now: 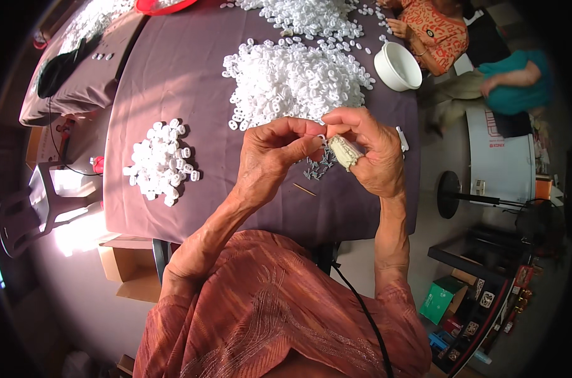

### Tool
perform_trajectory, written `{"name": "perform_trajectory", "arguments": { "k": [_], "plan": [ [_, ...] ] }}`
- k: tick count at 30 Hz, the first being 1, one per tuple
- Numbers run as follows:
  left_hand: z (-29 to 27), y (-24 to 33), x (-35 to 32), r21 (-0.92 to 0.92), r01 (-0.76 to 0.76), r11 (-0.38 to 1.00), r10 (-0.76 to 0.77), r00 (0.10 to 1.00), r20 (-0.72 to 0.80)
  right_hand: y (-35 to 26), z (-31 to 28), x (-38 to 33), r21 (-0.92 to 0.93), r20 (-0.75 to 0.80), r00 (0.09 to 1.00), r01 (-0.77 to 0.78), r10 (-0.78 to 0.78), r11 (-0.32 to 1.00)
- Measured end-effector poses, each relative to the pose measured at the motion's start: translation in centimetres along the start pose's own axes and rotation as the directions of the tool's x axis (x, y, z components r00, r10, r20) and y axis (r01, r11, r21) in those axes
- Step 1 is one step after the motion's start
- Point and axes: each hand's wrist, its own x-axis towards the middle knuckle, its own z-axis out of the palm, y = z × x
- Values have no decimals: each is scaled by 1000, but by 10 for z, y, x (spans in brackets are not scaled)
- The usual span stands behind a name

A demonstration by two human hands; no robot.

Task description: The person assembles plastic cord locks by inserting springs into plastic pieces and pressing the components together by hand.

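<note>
Two hands meet over the purple table [191, 75]: your left hand [270, 157] pinches a small white piece [322, 137], your right hand [368, 151], thumb wrapped, pinches beside it. You look mid-assembly; next needs fine alignment.
</note>
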Motion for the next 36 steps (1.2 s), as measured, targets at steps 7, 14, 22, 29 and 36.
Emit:
{"name": "perform_trajectory", "arguments": {
  "k": [7,14,22,29,36],
  "plan": [
    [1,-1,2,98,-23,995,26,999,-35,-8,5,6,-301,11,980,191,-197,934],
    [-7,-9,12,-146,-4,989,0,1000,-26,12,-4,10,276,-50,989,-117,136,954],
    [-25,6,23,-164,-95,982,83,993,-78,68,17,12,148,-34,969,-237,245,960],
    [-39,0,27,-226,-52,973,38,997,-68,139,64,-13,-376,12,995,-86,98,923],
    [-46,9,24,-159,-116,980,94,985,-142,138,84,2,-429,6,999,-35,42,903]
  ]
}}
